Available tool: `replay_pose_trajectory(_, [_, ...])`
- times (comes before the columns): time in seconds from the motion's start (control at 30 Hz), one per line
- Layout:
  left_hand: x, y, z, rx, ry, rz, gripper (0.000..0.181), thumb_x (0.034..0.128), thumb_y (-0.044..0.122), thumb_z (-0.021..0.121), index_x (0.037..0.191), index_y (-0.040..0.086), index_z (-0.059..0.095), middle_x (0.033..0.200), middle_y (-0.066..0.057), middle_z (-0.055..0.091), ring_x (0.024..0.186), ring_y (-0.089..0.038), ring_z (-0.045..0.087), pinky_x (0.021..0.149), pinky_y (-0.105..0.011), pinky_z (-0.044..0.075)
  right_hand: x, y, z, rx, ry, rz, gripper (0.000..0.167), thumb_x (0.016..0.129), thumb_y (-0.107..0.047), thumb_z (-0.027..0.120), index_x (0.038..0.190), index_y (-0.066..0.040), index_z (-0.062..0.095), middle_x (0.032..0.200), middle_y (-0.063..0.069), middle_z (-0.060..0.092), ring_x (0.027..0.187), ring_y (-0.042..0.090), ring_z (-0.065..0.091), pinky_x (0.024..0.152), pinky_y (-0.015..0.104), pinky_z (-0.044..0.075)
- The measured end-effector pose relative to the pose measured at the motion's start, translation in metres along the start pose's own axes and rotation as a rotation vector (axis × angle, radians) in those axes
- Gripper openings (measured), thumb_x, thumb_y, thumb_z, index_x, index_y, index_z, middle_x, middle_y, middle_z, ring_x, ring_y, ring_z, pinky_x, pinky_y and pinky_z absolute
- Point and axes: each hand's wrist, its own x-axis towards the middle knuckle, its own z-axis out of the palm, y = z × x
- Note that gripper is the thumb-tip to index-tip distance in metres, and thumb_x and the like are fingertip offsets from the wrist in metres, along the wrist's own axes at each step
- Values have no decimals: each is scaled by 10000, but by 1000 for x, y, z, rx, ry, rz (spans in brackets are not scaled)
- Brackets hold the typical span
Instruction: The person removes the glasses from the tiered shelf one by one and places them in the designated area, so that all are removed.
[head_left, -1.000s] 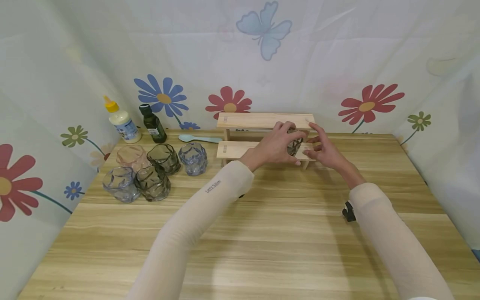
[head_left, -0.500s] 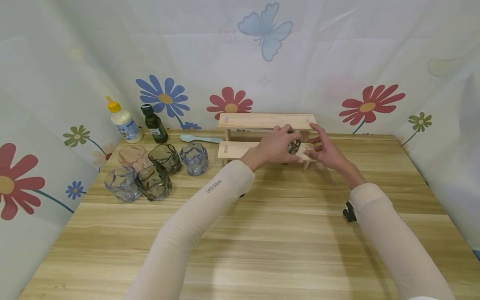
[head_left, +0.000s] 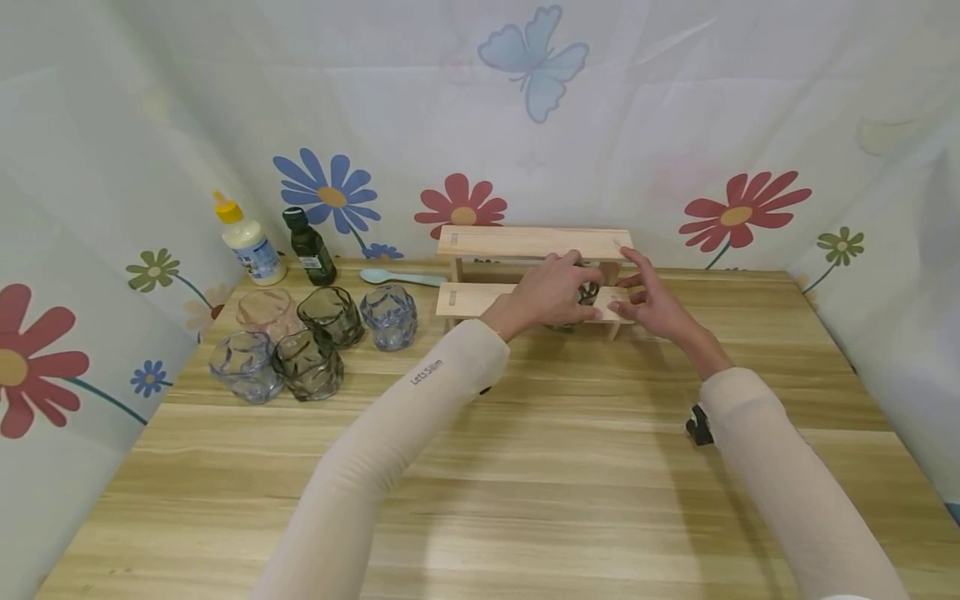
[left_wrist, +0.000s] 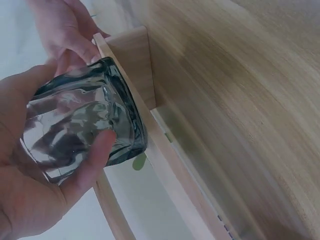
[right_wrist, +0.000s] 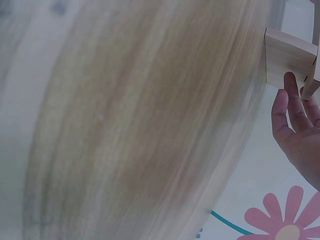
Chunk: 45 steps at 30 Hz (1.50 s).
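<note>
A dark grey, wavy drinking glass (head_left: 588,292) stands at the right part of the lower board of a two-tier wooden stand (head_left: 480,298). My left hand (head_left: 547,292) grips it round the sides, fingers over the far side and thumb in front. In the left wrist view the glass (left_wrist: 75,125) has its base against the board. At the stand's right end, my right hand (head_left: 656,304) holds the lower board, thumb on top, while its forefinger reaches the upper board's corner. The right wrist view shows several fingers of that hand (right_wrist: 300,135) around the board's end; its thumb is hidden there.
Several clear, pink and grey glasses (head_left: 307,364) stand at the left of the wooden table (head_left: 585,483). A lone bluish glass (head_left: 389,317) is nearer the stand. Behind them are a yellow-capped bottle (head_left: 253,247), a dark green bottle (head_left: 310,250) and a pale blue spoon (head_left: 401,277).
The glass has settled slightly lower on the board, and the left hand has come down a little with it. The right hand stays at the stand's end.
</note>
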Motion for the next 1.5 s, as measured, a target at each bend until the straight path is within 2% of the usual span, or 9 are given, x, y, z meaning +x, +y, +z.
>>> replay_pose_trajectory(0.2, [-1,0,0,-5,7,12,451,932,455,664,1341,275,611,1356,-62,524,1167,-288,518,957,-431,499,1,1,0,10,-5,10,874,980,-31,594,1612,-169,6,1432,391,346,1208,578,495,774,302,523])
replay_pose_trajectory(0.43, [-5,-1,-1,3,23,49,429,940,414,666,1333,247,626,1383,-80,534,1249,-291,508,1037,-453,451,0,3,0,6,-2,-19,895,980,-79,618,1615,-228,6,1426,361,369,1196,547,520,787,306,536])
replay_pose_trajectory(0.63, [-11,-3,2,18,35,55,431,944,414,659,1342,252,628,1402,-88,532,1227,-317,523,1004,-457,477,1,7,3,16,1,-46,894,968,-75,638,1613,-220,35,1380,361,406,1124,535,562,747,265,547])
replay_pose_trajectory(0.83, [-23,-6,4,13,74,59,410,931,431,673,1305,263,657,1379,-80,544,1209,-320,538,966,-463,500,-1,6,4,25,1,-53,897,966,-58,635,1613,-221,36,1365,359,415,1118,533,568,732,209,531])
replay_pose_trajectory(1.0, [-32,-7,4,-22,76,47,395,930,419,680,1289,257,663,1389,-88,529,1187,-323,550,916,-478,526,-1,3,2,13,0,-33,885,975,-32,607,1612,-183,12,1371,382,400,1117,546,561,749,247,537])
replay_pose_trajectory(1.1, [-38,-10,4,-40,70,34,380,931,408,681,1277,249,664,1490,-109,474,1282,-362,513,930,-517,530,0,2,2,10,0,-25,875,975,-12,596,1609,-158,9,1373,398,390,1119,563,552,750,266,540])
replay_pose_trajectory(1.2, [-43,-13,3,-33,63,25,374,934,414,676,1270,250,659,1558,-105,417,1374,-378,447,953,-548,522,0,2,2,17,3,-33,885,973,-33,611,1611,-185,17,1374,384,396,1128,560,556,743,247,534])
replay_pose_trajectory(1.3, [-49,-16,3,-24,67,25,368,929,406,687,1259,246,664,1533,-103,447,1378,-366,441,944,-539,531,0,2,2,26,8,-38,890,969,-35,620,1611,-193,24,1368,377,398,1131,557,557,730,216,522])
replay_pose_trajectory(1.5, [-65,-21,3,-29,99,50,342,915,369,719,1229,238,683,1395,-90,535,1255,-344,515,854,-483,557,2,4,0,28,8,-30,904,966,-47,629,1612,-195,14,1388,372,395,1149,562,548,721,216,511])
